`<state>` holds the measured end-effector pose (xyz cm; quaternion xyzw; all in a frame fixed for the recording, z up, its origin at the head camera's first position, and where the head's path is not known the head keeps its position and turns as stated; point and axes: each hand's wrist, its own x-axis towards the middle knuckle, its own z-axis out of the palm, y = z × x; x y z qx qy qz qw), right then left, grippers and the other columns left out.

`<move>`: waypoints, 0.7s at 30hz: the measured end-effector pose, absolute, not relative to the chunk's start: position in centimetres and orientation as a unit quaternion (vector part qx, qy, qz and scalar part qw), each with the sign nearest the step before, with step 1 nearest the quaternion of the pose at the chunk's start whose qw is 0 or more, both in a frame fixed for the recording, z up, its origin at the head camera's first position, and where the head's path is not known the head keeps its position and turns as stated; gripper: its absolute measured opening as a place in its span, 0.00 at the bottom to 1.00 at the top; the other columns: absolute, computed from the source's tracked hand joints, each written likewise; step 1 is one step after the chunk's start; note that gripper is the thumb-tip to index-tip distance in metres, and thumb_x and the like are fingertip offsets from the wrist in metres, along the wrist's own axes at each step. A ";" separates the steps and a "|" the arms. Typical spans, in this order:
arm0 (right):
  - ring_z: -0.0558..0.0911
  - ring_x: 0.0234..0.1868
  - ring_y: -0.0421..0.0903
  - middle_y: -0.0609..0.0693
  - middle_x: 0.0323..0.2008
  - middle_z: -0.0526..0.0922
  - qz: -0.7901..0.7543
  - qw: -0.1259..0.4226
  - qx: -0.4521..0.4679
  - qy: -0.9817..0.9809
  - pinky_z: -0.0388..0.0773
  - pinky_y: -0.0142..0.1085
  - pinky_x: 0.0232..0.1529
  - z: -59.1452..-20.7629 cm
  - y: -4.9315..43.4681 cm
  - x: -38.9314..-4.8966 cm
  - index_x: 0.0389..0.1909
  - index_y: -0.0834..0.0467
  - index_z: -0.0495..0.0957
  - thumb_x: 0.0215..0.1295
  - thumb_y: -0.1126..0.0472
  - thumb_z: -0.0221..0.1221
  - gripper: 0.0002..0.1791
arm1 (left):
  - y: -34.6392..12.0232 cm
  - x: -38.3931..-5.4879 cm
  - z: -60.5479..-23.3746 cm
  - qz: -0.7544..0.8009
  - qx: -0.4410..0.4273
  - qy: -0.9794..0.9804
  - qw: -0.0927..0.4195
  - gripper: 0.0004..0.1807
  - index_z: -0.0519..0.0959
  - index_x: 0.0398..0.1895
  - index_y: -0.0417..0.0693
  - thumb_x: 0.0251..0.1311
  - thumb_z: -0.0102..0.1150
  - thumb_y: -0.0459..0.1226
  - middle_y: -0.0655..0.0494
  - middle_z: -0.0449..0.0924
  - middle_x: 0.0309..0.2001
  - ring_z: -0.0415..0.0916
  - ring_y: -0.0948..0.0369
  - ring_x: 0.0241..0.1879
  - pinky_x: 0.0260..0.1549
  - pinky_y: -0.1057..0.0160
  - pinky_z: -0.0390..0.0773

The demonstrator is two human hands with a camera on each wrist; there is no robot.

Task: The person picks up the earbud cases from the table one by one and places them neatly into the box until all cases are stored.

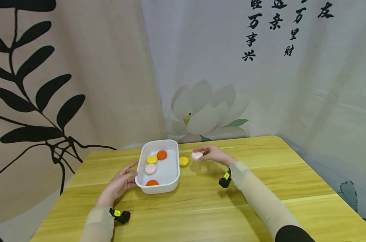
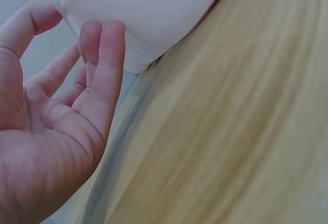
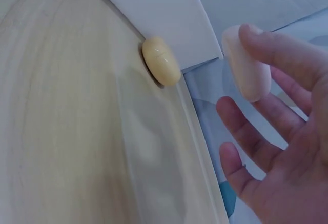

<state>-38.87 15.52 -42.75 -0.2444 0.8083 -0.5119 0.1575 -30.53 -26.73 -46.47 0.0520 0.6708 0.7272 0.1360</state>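
A white rectangular tub point(image 1: 168, 190) stands on the table. My left hand point(image 1: 121, 183) rests against its left side, and in the left wrist view the fingertips touch the outer wall point(image 2: 138, 8). Inside lie a yellow disc point(image 1: 152, 159), a pale pink disc point(image 1: 151, 169) and two orange discs point(image 1: 162, 155), all smooth and rounded. My right hand point(image 1: 214, 155) pinches another pale pink disc point(image 3: 246, 65) between thumb and fingers, lifted above the table to the tub's right. Between that hand and the tub, a yellow disc point(image 1: 184, 161) lies on the table close to the tub's wall.
The wooden table point(image 1: 219, 215) has its far edge just behind the tub. Behind it hangs a cloth backdrop point(image 1: 110, 67) printed with leaves, a lotus and writing. Each wrist wears a small black camera point(image 1: 225, 179).
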 end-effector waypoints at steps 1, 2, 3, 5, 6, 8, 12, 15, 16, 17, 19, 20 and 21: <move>0.78 0.47 0.48 0.51 0.53 0.80 -0.512 0.157 -0.246 0.808 0.75 0.43 0.52 -42.7 15.6 -38.8 0.62 0.60 0.74 0.58 0.62 0.67 0.29 | -26.7 -30.5 -46.5 0.727 0.052 0.671 0.136 0.37 0.47 0.77 0.47 0.69 0.51 0.32 0.49 0.82 0.43 0.80 0.58 0.35 0.41 0.58 0.81; 0.78 0.47 0.48 0.51 0.53 0.81 -0.512 0.157 -0.244 0.808 0.75 0.43 0.52 -42.6 15.7 -38.8 0.62 0.59 0.74 0.58 0.62 0.67 0.29 | -26.7 -30.5 -46.4 0.728 0.050 0.670 0.136 0.37 0.48 0.77 0.47 0.69 0.50 0.32 0.49 0.82 0.43 0.80 0.58 0.35 0.41 0.58 0.81; 0.79 0.47 0.48 0.51 0.52 0.81 -0.513 0.156 -0.242 0.809 0.75 0.43 0.52 -42.5 15.7 -38.8 0.62 0.58 0.75 0.58 0.61 0.67 0.29 | -26.7 -30.4 -46.4 0.729 0.049 0.670 0.135 0.37 0.48 0.77 0.47 0.69 0.50 0.32 0.49 0.82 0.43 0.80 0.58 0.35 0.41 0.58 0.81; 0.79 0.47 0.48 0.51 0.50 0.82 -0.516 0.153 -0.239 0.808 0.75 0.43 0.52 -42.4 15.9 -38.8 0.61 0.58 0.75 0.58 0.61 0.68 0.28 | -26.8 -30.4 -46.4 0.730 0.048 0.668 0.136 0.37 0.47 0.77 0.47 0.69 0.50 0.32 0.49 0.82 0.43 0.80 0.58 0.35 0.41 0.58 0.81; 0.79 0.48 0.48 0.52 0.50 0.82 -0.518 0.152 -0.239 0.807 0.75 0.44 0.52 -42.4 15.9 -38.8 0.61 0.58 0.76 0.58 0.61 0.68 0.28 | -26.7 -30.4 -46.4 0.730 0.048 0.668 0.136 0.37 0.48 0.77 0.47 0.69 0.50 0.32 0.49 0.82 0.43 0.80 0.58 0.35 0.41 0.58 0.81; 0.79 0.48 0.49 0.52 0.49 0.82 -0.523 0.150 -0.239 0.805 0.75 0.44 0.53 -42.5 16.0 -38.9 0.61 0.58 0.76 0.58 0.62 0.68 0.28 | -26.7 -30.3 -46.4 0.731 0.047 0.667 0.136 0.37 0.48 0.77 0.47 0.69 0.50 0.32 0.49 0.82 0.42 0.80 0.58 0.35 0.41 0.58 0.81; 0.80 0.49 0.50 0.54 0.50 0.82 -0.525 0.145 -0.240 0.804 0.74 0.46 0.54 -42.4 16.2 -39.0 0.60 0.60 0.75 0.59 0.62 0.67 0.27 | -26.7 -30.2 -46.4 0.731 0.050 0.666 0.139 0.37 0.47 0.77 0.47 0.69 0.49 0.32 0.49 0.82 0.43 0.80 0.58 0.35 0.42 0.58 0.81; 0.80 0.49 0.49 0.53 0.50 0.82 -0.525 0.143 -0.236 0.805 0.74 0.45 0.54 -42.1 16.4 -39.0 0.61 0.60 0.75 0.59 0.62 0.67 0.27 | -26.6 -30.3 -46.4 0.732 0.051 0.665 0.140 0.36 0.47 0.77 0.46 0.69 0.49 0.31 0.49 0.82 0.43 0.80 0.58 0.35 0.42 0.58 0.81; 0.80 0.49 0.48 0.53 0.51 0.82 -0.526 0.143 -0.234 0.805 0.74 0.45 0.54 -42.0 16.5 -39.0 0.61 0.59 0.75 0.59 0.61 0.67 0.28 | -26.6 -30.3 -46.5 0.732 0.050 0.665 0.140 0.36 0.47 0.77 0.47 0.70 0.49 0.32 0.49 0.82 0.43 0.80 0.58 0.35 0.41 0.58 0.81; 0.80 0.48 0.48 0.52 0.51 0.82 -0.526 0.142 -0.234 0.805 0.74 0.45 0.54 -41.8 16.5 -39.0 0.61 0.59 0.75 0.59 0.61 0.67 0.28 | -26.6 -30.3 -46.5 0.731 0.050 0.665 0.140 0.36 0.47 0.77 0.47 0.70 0.49 0.32 0.49 0.83 0.43 0.80 0.58 0.35 0.41 0.58 0.81; 0.80 0.48 0.47 0.52 0.51 0.81 -0.528 0.140 -0.235 0.804 0.75 0.44 0.53 -41.5 16.6 -38.9 0.61 0.59 0.75 0.58 0.61 0.68 0.28 | -26.6 -30.4 -46.5 0.731 0.049 0.666 0.140 0.36 0.47 0.77 0.46 0.69 0.49 0.32 0.50 0.83 0.42 0.80 0.58 0.35 0.41 0.58 0.81; 0.80 0.47 0.47 0.51 0.51 0.81 -0.529 0.139 -0.237 0.803 0.75 0.44 0.53 -41.4 16.7 -38.9 0.61 0.59 0.75 0.58 0.62 0.68 0.28 | -26.6 -30.4 -46.5 0.731 0.049 0.666 0.140 0.36 0.47 0.77 0.46 0.69 0.49 0.32 0.50 0.83 0.42 0.80 0.59 0.35 0.41 0.58 0.82; 0.80 0.47 0.48 0.51 0.51 0.81 -0.529 0.138 -0.239 0.802 0.75 0.43 0.52 -41.2 16.7 -38.9 0.61 0.59 0.75 0.58 0.62 0.67 0.28 | -26.6 -30.4 -46.4 0.731 0.049 0.666 0.140 0.37 0.47 0.77 0.46 0.69 0.49 0.32 0.51 0.83 0.41 0.80 0.59 0.34 0.41 0.58 0.82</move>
